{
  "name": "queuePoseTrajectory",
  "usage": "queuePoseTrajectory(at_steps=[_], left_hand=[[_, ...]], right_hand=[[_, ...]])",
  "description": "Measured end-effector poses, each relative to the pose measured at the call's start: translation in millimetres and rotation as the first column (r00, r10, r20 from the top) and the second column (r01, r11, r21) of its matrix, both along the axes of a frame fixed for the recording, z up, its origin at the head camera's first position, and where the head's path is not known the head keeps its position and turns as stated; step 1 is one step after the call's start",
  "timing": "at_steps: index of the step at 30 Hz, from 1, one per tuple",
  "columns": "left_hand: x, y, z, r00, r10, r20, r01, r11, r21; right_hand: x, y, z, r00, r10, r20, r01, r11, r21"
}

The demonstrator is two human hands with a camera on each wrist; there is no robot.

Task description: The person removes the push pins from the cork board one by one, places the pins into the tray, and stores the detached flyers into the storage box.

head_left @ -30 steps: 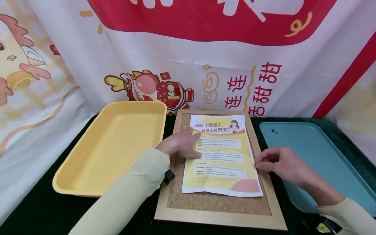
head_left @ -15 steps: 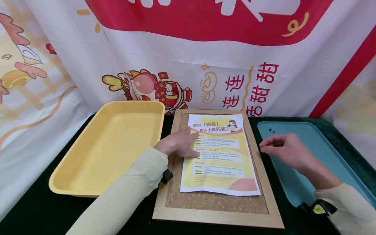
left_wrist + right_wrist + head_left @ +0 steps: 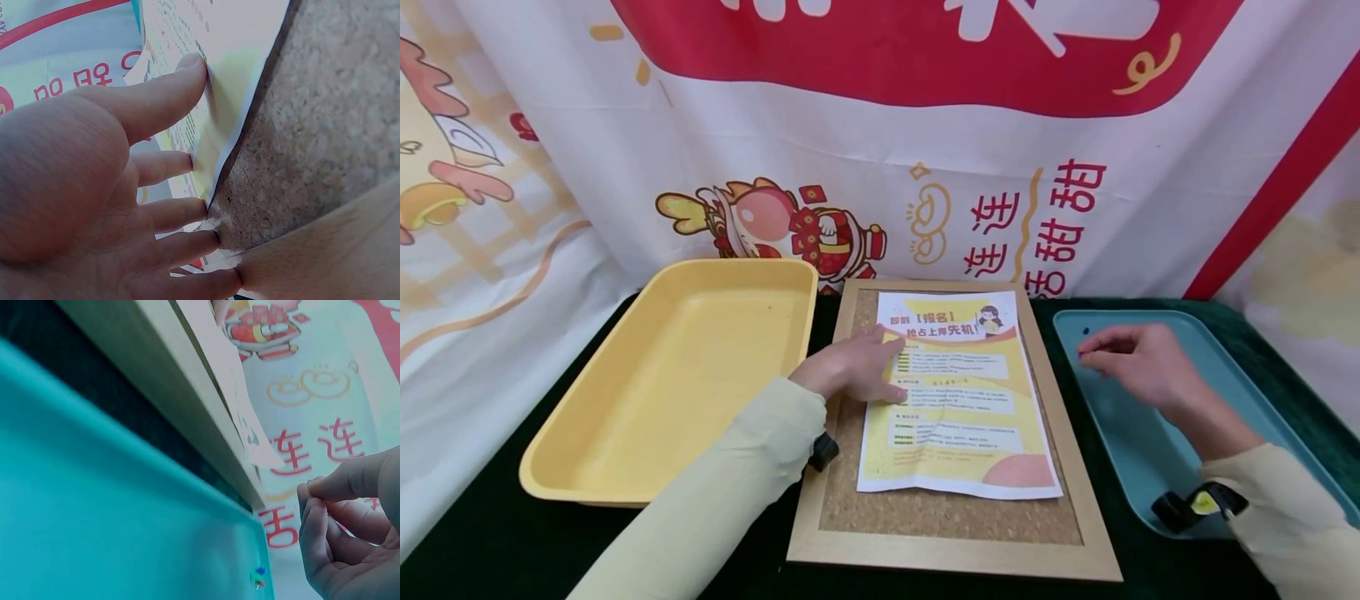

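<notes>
My left hand (image 3: 859,367) rests with spread, straight fingers on the left side of a printed yellow and white flyer (image 3: 958,454). The flyer lies on a wood-framed cork board (image 3: 895,512), and the left wrist view shows the fingertips along the paper's edge, with the cork (image 3: 312,125) bare beside it. Over the far left part of the blue tray (image 3: 1150,458), my right hand (image 3: 1150,367) pinches a tiny purplish push pin (image 3: 310,482) between thumb and forefinger, mostly hidden by the fingertips. Several small coloured push pins (image 3: 259,575) lie in the tray's far corner.
A deep yellow tray (image 3: 670,400) stands left of the board. Dark green cloth (image 3: 490,542) covers the table. Behind everything hangs a white and red printed banner (image 3: 820,133). Black wrist cameras (image 3: 1180,510) sit at both cuffs.
My right hand has lifted off the flyer's right edge and moved right and away from me, over the blue tray. The left hand keeps its place on the paper.
</notes>
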State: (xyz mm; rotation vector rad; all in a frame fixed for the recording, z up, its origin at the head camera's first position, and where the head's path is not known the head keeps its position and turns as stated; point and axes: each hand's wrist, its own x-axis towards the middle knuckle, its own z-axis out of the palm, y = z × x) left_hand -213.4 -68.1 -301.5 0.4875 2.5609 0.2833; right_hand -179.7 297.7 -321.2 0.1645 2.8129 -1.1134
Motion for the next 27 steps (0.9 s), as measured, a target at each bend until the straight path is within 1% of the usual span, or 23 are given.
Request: queuePoseTrajectory(at_steps=[9,16,21,27], left_hand=[[0.2,-0.8,-0.4,1.0,-0.003,-0.005,0.003,1.0,0.006],[-0.5,-0.9,-1.2,1.0,-0.007,-0.007,0.007,1.0,-0.006],[-0.4,-0.9,-1.2,1.0,-0.024,-0.02,0.024,0.999,-0.029],[-0.9,-0.2,-1.1,1.0,-0.018,-0.013,0.017,1.0,-0.026]], right_hand=[[-15.4,26.0,-6.3,0.997,-0.069,0.04,0.069,0.998,0.005],[-24.2,43.1,-13.9,0.992,-0.11,0.06,0.112,0.993,-0.029],[-30.2,50.4,-18.9,0.986,-0.14,0.09,0.144,0.988,-0.049],[-37.0,55.7,-22.2,0.973,-0.178,0.147,0.186,0.981,-0.049]])
